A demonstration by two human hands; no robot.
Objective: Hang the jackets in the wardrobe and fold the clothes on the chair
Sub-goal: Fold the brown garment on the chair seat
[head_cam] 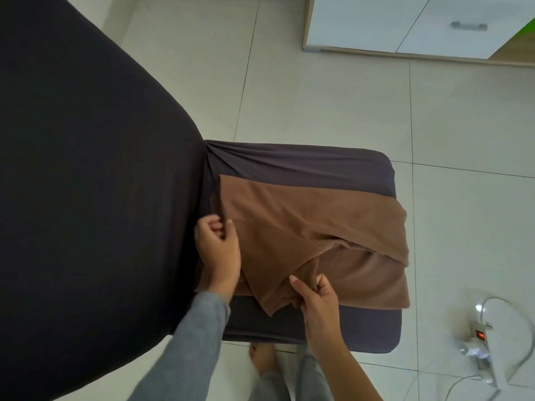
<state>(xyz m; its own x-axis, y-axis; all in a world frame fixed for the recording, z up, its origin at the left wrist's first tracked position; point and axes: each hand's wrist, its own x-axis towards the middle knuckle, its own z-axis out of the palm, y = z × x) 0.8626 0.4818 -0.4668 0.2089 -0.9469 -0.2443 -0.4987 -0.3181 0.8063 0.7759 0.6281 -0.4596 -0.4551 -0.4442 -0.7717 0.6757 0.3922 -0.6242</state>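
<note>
A brown garment (312, 221) lies partly folded on the seat of a chair (304, 166) with a dark cover; its right end hangs over the seat's edge. My left hand (218, 250) pinches the garment's left edge near the chair's tall dark backrest (86, 183). My right hand (315, 302) grips a bunched corner of the brown cloth at the seat's near side. No jacket or hanger is in view.
Pale floor tiles surround the chair. A white cabinet (405, 24) with a metal handle stands at the top right. A power strip (480, 337) with a lit red switch and white cables lies on the floor at the lower right. My bare foot (263, 360) stands under the seat's near edge.
</note>
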